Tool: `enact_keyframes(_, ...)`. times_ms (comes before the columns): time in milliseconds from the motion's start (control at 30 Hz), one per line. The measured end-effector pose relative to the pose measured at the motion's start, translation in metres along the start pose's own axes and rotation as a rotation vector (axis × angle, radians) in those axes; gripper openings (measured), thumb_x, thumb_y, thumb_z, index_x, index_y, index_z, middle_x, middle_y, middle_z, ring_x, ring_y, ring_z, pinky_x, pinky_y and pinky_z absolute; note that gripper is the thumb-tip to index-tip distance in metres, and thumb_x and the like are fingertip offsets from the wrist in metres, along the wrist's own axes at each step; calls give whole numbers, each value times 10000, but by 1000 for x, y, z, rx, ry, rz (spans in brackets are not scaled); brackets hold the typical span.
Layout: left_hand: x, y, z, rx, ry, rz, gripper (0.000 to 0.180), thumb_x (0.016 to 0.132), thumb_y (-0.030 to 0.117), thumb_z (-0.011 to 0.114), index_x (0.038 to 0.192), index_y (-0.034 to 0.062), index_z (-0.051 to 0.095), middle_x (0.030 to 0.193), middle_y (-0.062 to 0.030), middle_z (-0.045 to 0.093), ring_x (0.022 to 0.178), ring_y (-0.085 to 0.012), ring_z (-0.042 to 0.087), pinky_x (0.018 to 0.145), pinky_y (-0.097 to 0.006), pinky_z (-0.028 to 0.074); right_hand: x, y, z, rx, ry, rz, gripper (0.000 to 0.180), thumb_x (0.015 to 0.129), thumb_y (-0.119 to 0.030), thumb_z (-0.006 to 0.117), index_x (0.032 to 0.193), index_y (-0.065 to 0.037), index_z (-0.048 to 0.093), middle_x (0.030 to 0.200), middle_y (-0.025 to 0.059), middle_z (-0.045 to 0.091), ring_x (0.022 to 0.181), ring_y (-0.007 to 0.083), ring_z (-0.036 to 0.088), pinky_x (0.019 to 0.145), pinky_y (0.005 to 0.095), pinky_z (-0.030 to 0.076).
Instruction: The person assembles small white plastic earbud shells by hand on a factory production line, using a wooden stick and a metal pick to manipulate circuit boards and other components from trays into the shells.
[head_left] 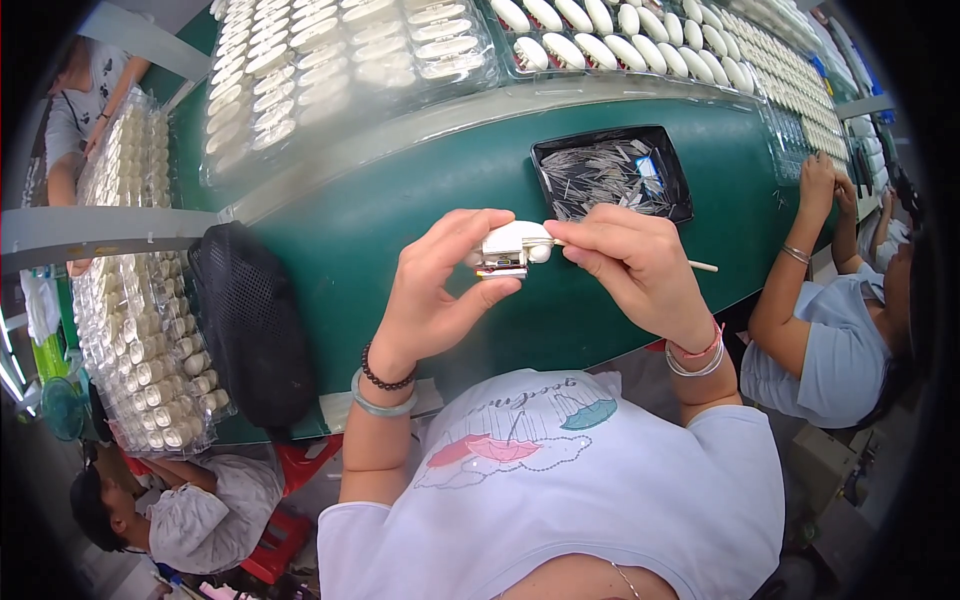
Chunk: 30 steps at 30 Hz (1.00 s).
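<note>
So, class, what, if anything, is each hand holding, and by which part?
The left hand grips a white plastic casing by its top and underside; the right hand pinches a thin pale stick near the end nearest the casing.

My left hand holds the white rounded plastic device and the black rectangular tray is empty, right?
Not quite: the head view shows the black rectangular tray holding many thin greyish strips. Your left hand does hold the white rounded plastic device.

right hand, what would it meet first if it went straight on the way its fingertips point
Most likely the white device in the left hand; whether they already touch is unclear.
</note>
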<state>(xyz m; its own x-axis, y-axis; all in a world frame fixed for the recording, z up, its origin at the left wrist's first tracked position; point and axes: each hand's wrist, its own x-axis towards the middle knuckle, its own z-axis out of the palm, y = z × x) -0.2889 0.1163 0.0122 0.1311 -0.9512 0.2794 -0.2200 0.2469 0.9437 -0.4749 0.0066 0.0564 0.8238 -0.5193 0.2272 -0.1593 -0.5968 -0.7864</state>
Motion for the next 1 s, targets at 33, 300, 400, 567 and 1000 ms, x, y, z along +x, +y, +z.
enact_keyframes(33, 0, 0, 0, 2, -6, 1, 450, 706, 96, 723, 1104, -34, 557, 996, -148, 596, 850, -236, 596, 733, -298, 477, 0, 0, 0, 0, -1, 1, 230, 778, 31, 600, 1001, 4, 645, 687, 93, 557, 583, 182, 530, 521, 268, 396)
enact_keyframes(300, 2, 0, 0, 117, -87, 17, 432, 713, 91, 714, 1093, -37, 553, 1014, -156, 588, 864, -258, 590, 711, -307, 508, -4, 11, 5, -72, -72, -17, 205, 790, 20, 594, 991, 15, 634, 652, 95, 570, 561, 186, 564, 506, 270, 428)
enact_keyframes(400, 3, 1, 5, 198, -124, 55, 430, 711, 87, 714, 1088, -39, 550, 1010, -159, 583, 871, -265, 579, 685, -310, 523, -7, 15, 7, -72, -78, -8, 186, 797, 2, 597, 979, 18, 633, 662, 109, 577, 545, 201, 561, 491, 282, 429)
enact_keyframes(567, 2, 0, 7, 365, -107, 113, 427, 675, 50, 715, 1063, -24, 553, 991, -155, 581, 858, -301, 556, 719, -352, 487, -6, 18, 14, -163, -86, -30, 187, 801, -18, 603, 982, 23, 625, 666, 120, 573, 529, 228, 547, 483, 301, 427)
enact_keyframes(1000, 1, -11, -4, 42, 2, 4, 445, 689, 67, 723, 1097, -20, 568, 1001, -150, 602, 862, -243, 605, 733, -297, 486, 1, 7, 4, -92, 175, -176, 188, 742, 27, 636, 925, -20, 640, 698, 81, 564, 591, 212, 578, 509, 298, 461)
